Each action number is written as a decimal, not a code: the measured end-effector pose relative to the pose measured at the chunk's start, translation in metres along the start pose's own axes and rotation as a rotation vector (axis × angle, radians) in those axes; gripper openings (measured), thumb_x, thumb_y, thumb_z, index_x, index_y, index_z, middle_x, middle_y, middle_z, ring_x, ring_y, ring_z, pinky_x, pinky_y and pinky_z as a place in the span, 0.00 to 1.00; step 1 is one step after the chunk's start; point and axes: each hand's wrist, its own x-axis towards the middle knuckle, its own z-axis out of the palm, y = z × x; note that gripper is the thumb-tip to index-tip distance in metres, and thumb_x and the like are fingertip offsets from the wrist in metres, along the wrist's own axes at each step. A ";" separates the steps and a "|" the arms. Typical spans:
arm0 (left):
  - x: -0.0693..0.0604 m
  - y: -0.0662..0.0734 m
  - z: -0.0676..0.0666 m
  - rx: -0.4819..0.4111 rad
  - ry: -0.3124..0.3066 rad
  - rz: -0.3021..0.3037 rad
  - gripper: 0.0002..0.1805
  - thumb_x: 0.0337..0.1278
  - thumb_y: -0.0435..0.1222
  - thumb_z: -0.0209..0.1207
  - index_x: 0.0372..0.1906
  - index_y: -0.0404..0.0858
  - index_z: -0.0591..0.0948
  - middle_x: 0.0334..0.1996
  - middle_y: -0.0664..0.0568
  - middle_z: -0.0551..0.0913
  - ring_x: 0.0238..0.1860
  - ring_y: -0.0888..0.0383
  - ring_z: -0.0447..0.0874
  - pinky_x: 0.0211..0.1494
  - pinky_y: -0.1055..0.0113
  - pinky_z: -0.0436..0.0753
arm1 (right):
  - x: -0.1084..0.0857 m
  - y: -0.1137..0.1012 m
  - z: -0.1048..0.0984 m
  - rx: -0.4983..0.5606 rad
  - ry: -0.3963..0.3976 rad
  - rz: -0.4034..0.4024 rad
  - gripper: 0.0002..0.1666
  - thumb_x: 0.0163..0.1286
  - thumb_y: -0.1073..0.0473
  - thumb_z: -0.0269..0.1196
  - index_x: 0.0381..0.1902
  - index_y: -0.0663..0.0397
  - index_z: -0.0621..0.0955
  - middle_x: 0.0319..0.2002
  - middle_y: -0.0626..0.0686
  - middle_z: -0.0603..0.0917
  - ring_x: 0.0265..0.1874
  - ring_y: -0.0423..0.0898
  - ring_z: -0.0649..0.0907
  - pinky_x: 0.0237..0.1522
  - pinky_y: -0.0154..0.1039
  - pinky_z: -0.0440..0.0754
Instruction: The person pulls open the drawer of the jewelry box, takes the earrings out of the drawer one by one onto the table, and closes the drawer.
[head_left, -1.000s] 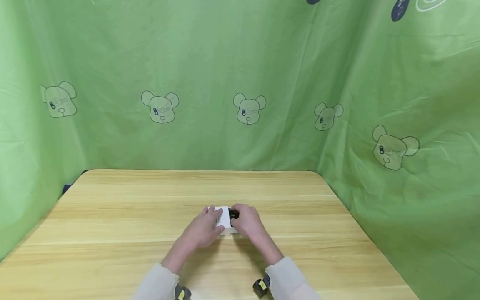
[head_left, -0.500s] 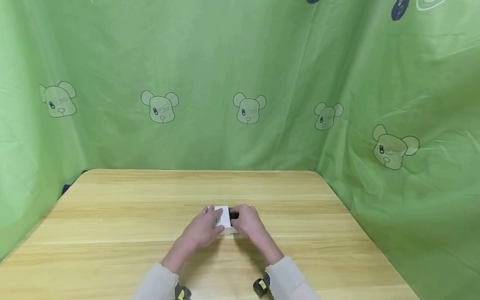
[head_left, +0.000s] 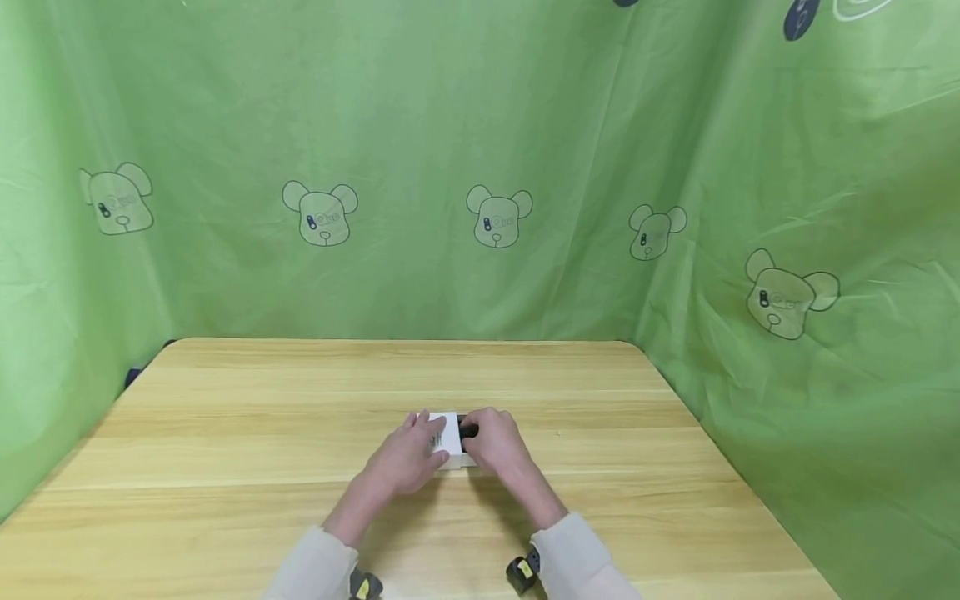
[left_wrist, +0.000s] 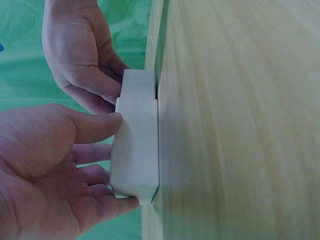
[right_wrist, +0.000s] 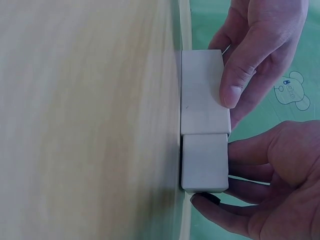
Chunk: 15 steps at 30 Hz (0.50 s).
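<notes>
A small white box (head_left: 450, 442) lies on the wooden table, its outer sleeve (left_wrist: 137, 140) at the left and its inner tray (right_wrist: 205, 162) partly out at the right. My left hand (head_left: 405, 458) holds the sleeve, thumb at the near upper edge and fingers over the top. One finger bends round its left end. Curled over the tray, my right hand (head_left: 495, 442) grips its right end. Its thumb and index finger reach in beside a dark thing (head_left: 468, 432), whose kind is mostly hidden. A small black piece (right_wrist: 210, 198) shows by one right fingertip.
The wooden table (head_left: 262, 417) spreads out round the box. A green curtain (head_left: 420, 108) printed with bear heads hangs behind and at both sides. Black wrist devices (head_left: 521, 573) sit under the pale sleeves (head_left: 581, 558).
Both hands and the box keep nearly the same place. The right fingers shift very slightly at the tray, and the dark thing between them looks a little different from one second ago.
</notes>
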 end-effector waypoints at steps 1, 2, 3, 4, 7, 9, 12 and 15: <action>0.000 0.000 0.000 0.000 0.000 0.000 0.30 0.70 0.40 0.61 0.72 0.33 0.71 0.75 0.31 0.64 0.77 0.33 0.58 0.77 0.38 0.63 | 0.000 0.000 0.000 0.001 0.001 0.002 0.10 0.60 0.68 0.70 0.41 0.59 0.89 0.45 0.60 0.90 0.50 0.56 0.86 0.55 0.55 0.86; 0.000 0.000 0.000 0.001 0.000 0.000 0.30 0.70 0.40 0.61 0.72 0.33 0.71 0.75 0.31 0.64 0.77 0.33 0.58 0.77 0.38 0.63 | 0.000 0.000 0.000 0.002 0.004 0.000 0.10 0.60 0.68 0.70 0.41 0.59 0.89 0.44 0.59 0.90 0.49 0.55 0.86 0.54 0.54 0.86; 0.000 0.000 0.000 -0.001 0.000 0.000 0.30 0.70 0.40 0.61 0.72 0.33 0.71 0.75 0.31 0.64 0.77 0.33 0.58 0.77 0.38 0.63 | 0.001 0.001 0.000 0.003 0.006 -0.002 0.10 0.60 0.68 0.70 0.40 0.59 0.89 0.43 0.59 0.90 0.48 0.55 0.86 0.53 0.54 0.86; 0.000 0.000 0.000 -0.002 0.001 0.000 0.30 0.70 0.40 0.61 0.72 0.33 0.71 0.75 0.31 0.64 0.77 0.33 0.58 0.77 0.38 0.63 | 0.001 0.001 0.000 0.005 0.006 -0.003 0.09 0.59 0.69 0.70 0.39 0.59 0.89 0.43 0.58 0.90 0.47 0.54 0.86 0.52 0.53 0.87; 0.001 0.000 0.001 -0.003 0.003 0.001 0.30 0.69 0.39 0.61 0.72 0.33 0.71 0.74 0.31 0.64 0.77 0.33 0.58 0.77 0.38 0.64 | 0.001 0.002 0.000 0.008 0.007 -0.004 0.08 0.59 0.70 0.70 0.37 0.58 0.89 0.40 0.57 0.90 0.42 0.51 0.85 0.47 0.49 0.87; 0.001 -0.001 0.001 -0.001 0.004 0.000 0.30 0.69 0.40 0.61 0.72 0.34 0.71 0.74 0.30 0.64 0.77 0.33 0.58 0.77 0.38 0.64 | 0.001 0.002 -0.001 0.011 0.006 -0.008 0.07 0.59 0.70 0.69 0.36 0.59 0.89 0.38 0.56 0.90 0.39 0.49 0.85 0.43 0.46 0.87; 0.001 -0.001 0.002 0.004 0.003 -0.003 0.30 0.69 0.40 0.61 0.72 0.34 0.71 0.74 0.31 0.64 0.77 0.33 0.58 0.77 0.38 0.64 | 0.001 0.002 -0.001 0.011 0.005 -0.019 0.06 0.58 0.71 0.69 0.34 0.59 0.88 0.34 0.55 0.89 0.35 0.48 0.83 0.38 0.43 0.86; 0.002 -0.001 0.002 0.011 0.004 -0.001 0.30 0.69 0.40 0.61 0.72 0.34 0.71 0.74 0.31 0.64 0.77 0.33 0.58 0.77 0.38 0.64 | 0.002 0.003 -0.001 0.004 0.010 -0.029 0.07 0.56 0.72 0.69 0.33 0.59 0.88 0.32 0.54 0.88 0.34 0.47 0.82 0.37 0.42 0.85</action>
